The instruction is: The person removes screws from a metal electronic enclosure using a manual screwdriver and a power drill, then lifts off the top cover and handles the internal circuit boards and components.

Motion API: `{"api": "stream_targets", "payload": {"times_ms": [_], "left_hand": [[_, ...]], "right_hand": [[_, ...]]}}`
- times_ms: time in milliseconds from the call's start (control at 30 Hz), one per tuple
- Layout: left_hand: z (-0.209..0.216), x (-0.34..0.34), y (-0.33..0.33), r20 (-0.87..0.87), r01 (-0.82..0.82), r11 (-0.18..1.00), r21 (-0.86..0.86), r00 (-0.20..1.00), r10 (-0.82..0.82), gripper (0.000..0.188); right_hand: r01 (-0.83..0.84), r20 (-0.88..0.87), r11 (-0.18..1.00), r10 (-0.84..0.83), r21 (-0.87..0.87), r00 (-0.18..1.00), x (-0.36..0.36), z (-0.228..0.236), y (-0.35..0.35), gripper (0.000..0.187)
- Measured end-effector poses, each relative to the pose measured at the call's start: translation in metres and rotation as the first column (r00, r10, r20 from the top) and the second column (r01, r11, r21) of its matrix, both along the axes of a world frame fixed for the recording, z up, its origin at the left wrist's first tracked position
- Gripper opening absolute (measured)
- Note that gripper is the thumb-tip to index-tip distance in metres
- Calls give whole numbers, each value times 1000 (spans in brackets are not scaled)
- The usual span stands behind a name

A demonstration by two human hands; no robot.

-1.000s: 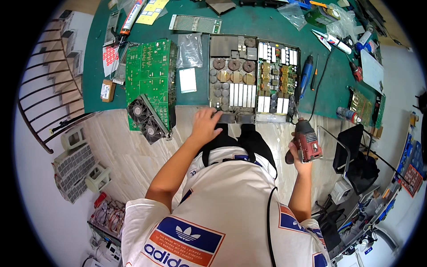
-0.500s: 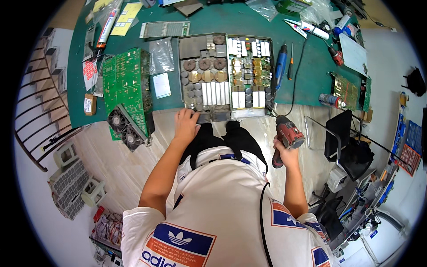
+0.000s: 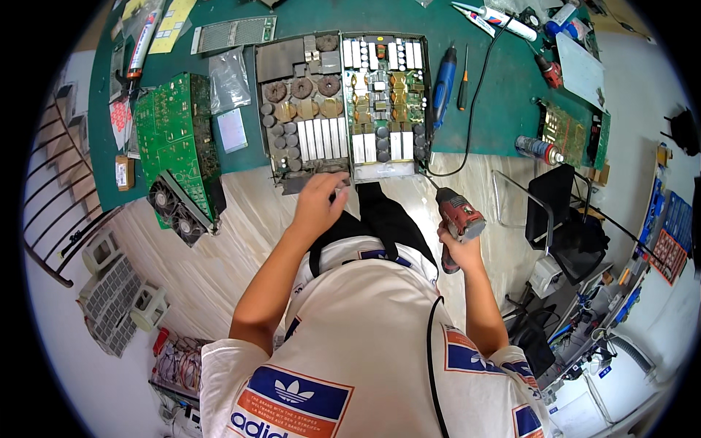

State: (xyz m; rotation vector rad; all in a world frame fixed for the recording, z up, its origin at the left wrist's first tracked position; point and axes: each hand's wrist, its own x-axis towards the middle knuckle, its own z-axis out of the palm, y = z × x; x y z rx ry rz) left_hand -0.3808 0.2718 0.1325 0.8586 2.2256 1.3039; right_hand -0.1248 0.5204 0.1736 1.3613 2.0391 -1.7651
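Note:
My right hand (image 3: pixel 461 252) is wrapped round the grip of a red and black cordless drill (image 3: pixel 461 217). Its long thin bit points up and left at the front right corner of the right-hand circuit unit (image 3: pixel 389 95), which carries white heatsinks and small coils. Whether the tip touches the unit I cannot tell. My left hand (image 3: pixel 320 202) is at the front edge of the dusty left-hand circuit unit (image 3: pixel 304 139), with its thumb and fingers apart. That unit holds brown ring coils, dark capacitors and pale heatsink bars.
A green circuit board with fans (image 3: pixel 174 146) overhangs the table edge at left. Right of the units lie a blue pen-shaped tool (image 3: pixel 442 89), a screwdriver (image 3: pixel 464 84) and a black cable (image 3: pixel 478 102). A spray can (image 3: pixel 537 149) lies farther right; a black chair (image 3: pixel 551 208) stands nearby.
My left hand has moved right along the dusty unit's front edge, its fingers lifted and turned. The drill stays in my right hand near the front right corner. The whole view has shifted.

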Motion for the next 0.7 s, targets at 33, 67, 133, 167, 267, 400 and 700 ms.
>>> {"api": "stream_targets", "payload": {"times_ms": [33,67,133,167,267,400,700], "left_hand": [[3,8,7,113,30,999,-10,993,-29,27],[3,13,17,224,66,998,-13,973,-62,26],[-9,29,35,342,132,990,45,929,-140,24],[-13,35,47,365,200,979,46,909,-203,25],[-23,63,73,449,285,952,112,840,-304,32],[-20,80,108,616,371,918,139,693,-374,42],[-36,114,133,742,281,946,161,598,-304,84]], "right_hand": [[-34,22,999,34,5,999,4,-2,3,33],[-62,44,998,62,13,997,8,-4,6,33],[-140,49,987,136,76,989,15,-8,10,32],[-181,36,974,178,133,983,19,-11,11,30],[-246,53,944,241,220,969,24,-11,14,30],[-339,143,896,309,286,940,39,-27,24,39],[-280,114,948,265,149,957,-5,-33,34,48]]}}
